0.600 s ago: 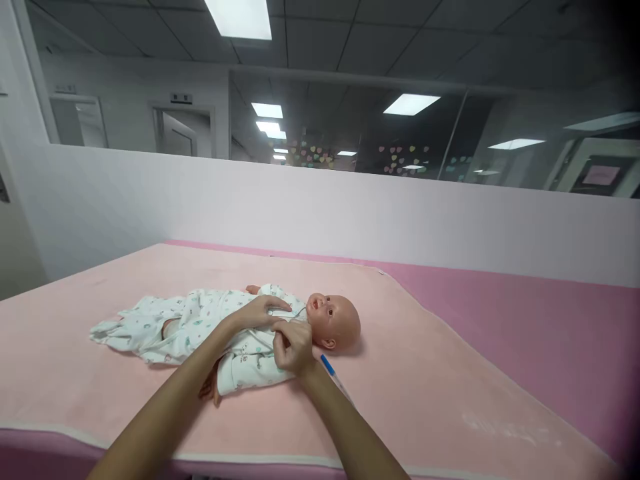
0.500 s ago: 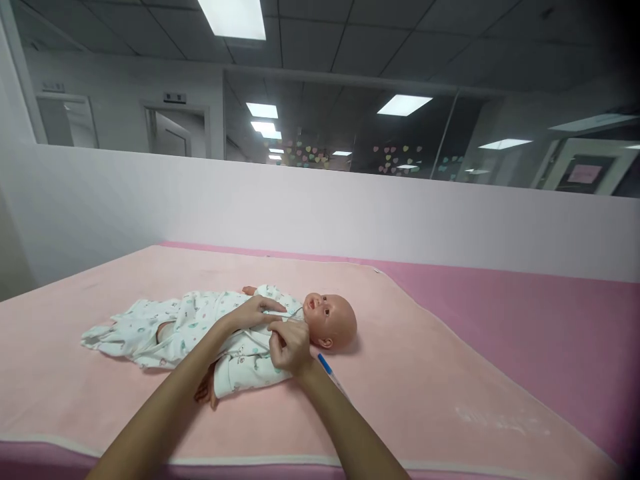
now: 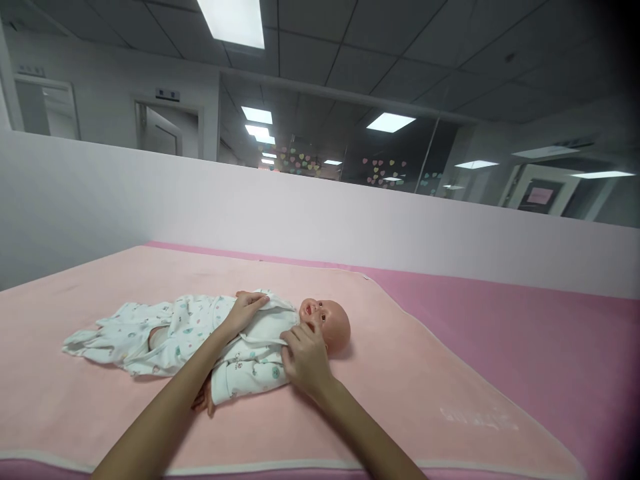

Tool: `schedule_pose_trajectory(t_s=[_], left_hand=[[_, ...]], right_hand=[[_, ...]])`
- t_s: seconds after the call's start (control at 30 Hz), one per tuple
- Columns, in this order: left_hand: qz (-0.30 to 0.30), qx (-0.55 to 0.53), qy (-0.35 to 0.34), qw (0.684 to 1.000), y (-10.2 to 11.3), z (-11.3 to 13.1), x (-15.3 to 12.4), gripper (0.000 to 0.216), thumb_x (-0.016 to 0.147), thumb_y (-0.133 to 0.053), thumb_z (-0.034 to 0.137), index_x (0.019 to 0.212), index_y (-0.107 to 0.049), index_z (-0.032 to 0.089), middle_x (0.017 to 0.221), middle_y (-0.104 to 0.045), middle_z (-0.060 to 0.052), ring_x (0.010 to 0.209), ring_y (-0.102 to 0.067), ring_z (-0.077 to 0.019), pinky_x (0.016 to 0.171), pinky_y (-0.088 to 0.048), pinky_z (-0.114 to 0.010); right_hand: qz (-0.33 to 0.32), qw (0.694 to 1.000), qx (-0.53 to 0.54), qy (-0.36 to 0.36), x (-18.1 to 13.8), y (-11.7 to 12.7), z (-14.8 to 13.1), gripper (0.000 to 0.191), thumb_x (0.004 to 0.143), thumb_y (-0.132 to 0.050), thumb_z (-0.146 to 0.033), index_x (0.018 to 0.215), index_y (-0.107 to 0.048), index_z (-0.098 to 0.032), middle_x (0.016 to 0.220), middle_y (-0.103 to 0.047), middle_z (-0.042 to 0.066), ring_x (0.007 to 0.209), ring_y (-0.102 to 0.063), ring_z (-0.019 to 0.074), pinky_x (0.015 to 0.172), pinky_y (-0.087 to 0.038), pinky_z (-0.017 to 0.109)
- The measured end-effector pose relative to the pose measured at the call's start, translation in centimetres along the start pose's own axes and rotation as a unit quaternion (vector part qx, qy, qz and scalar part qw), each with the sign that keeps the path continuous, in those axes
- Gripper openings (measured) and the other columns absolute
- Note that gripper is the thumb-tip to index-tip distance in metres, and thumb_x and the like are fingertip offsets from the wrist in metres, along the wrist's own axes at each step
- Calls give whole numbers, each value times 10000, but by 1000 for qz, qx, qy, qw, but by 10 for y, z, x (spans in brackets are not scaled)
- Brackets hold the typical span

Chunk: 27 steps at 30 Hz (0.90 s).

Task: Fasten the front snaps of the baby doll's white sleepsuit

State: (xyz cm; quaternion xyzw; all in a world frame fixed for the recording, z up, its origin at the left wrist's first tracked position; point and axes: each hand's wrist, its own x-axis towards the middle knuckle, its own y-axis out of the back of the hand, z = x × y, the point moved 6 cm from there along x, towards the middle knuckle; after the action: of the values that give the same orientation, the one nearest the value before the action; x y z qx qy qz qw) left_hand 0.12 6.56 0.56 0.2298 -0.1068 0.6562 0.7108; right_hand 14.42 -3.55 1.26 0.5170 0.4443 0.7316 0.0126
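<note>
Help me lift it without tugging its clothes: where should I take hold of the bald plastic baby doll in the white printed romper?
Probably slide a hand under the baby doll at its torso from the near side: it lies flat on the pink blanket, head right, torso broadest.

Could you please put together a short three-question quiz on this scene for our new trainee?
1. True or false: the doll lies on its back with its head toward the right of the picture.
2. Which hand rests on the far side of the doll's chest: A) left hand, B) right hand?
3. What colour is the blanket under the doll?

Key
1. True.
2. A. The left hand lies on the white printed garment at the far shoulder; the right hand is at the garment's collar near the chin.
3. Pale pink.
</note>
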Motion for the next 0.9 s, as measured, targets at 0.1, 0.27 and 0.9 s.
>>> schedule_pose_trajectory(t_s=[0.1, 0.27, 0.9], left_hand=[[-7, 9, -24, 1000, -2, 5, -1, 326, 718, -537, 426, 708, -686, 137, 649, -626, -6, 651, -526, -153, 635, -377, -232], [-8, 7, -18, 1000, -2, 5, -4, 338, 743, -509, 426, 755, -683, 137, 697, -643, -14, 690, -547, -161, 657, -388, -235], [-83, -70, 126, 986, 0, 3, -23, 352, 675, -581, 456, 772, -679, 132, 753, -679, -60, 734, -608, -218, 634, -437, -275]], right_hand=[[70, 993, -63, -70, 0, 10, 9, 191, 745, -438, -117, 844, -587, -186, 795, -578, 36, 822, -492, 175, 846, -286, 350], [65, 970, -97, -215, -50, 41, 32, 203, 792, -467, -257, 935, -593, -190, 906, -585, 72, 858, -517, 201, 752, -355, 319], [114, 940, -41, -320, -69, 85, 23, 296, 835, -409, -392, 783, -644, -220, 736, -661, 51, 662, -568, 193, 628, -389, 294]])
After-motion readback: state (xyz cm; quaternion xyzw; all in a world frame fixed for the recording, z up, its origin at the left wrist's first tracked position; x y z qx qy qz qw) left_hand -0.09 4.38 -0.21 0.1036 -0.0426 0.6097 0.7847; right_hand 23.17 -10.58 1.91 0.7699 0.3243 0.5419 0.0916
